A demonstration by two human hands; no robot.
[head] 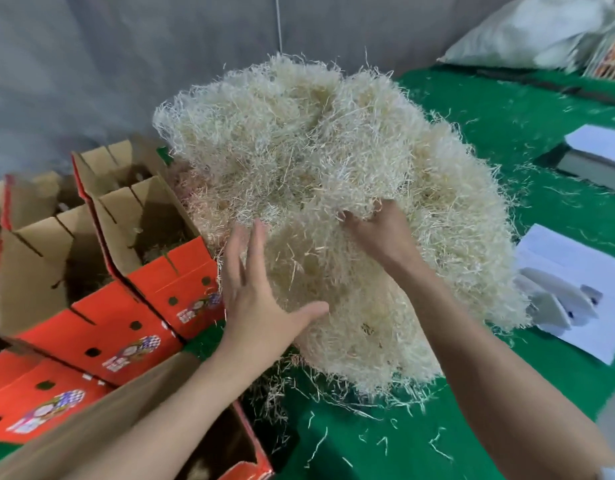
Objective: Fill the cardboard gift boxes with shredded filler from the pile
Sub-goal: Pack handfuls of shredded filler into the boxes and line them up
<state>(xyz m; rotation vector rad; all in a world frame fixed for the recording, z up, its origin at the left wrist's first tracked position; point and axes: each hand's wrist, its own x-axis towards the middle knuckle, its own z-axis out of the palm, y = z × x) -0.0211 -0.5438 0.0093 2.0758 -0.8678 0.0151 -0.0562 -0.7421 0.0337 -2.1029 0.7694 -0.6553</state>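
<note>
Backdrop: grey sheet [126, 64] hanging behind the table.
Table cover: green cloth [507, 140], spread under everything.
Task material: pile of shredded filler [299, 150], pale straw-coloured and tangled. It is heaped in the middle of the cloth, and its left edge touches the nearest box.
Boxes: red cardboard gift boxes [91, 341] in a row on the left of the pile. Their brown flaps stand open, and their red fronts have small holes and a printed label. A few strands show in the bottom of the one beside the pile.
Near box: another red-edged box [243, 441] at the lower edge, under the left forearm, open, its inside dark.
Sack: white bag [534, 29] lying at the far right corner.
Papers: white sheets [576, 271] on the cloth to the right of the pile, with folded white pieces [558, 303] on the nearer one.
Left hand [257, 306]: fingers straight and spread, thumb out, palm laid against the pile's left flank. It holds nothing.
Right hand [378, 230]: sunk into the pile's front, fingers curled into the filler and gripping a clump, fingertips buried.
Scraps: loose strands [368, 438] scattered on the cloth before the pile.
</note>
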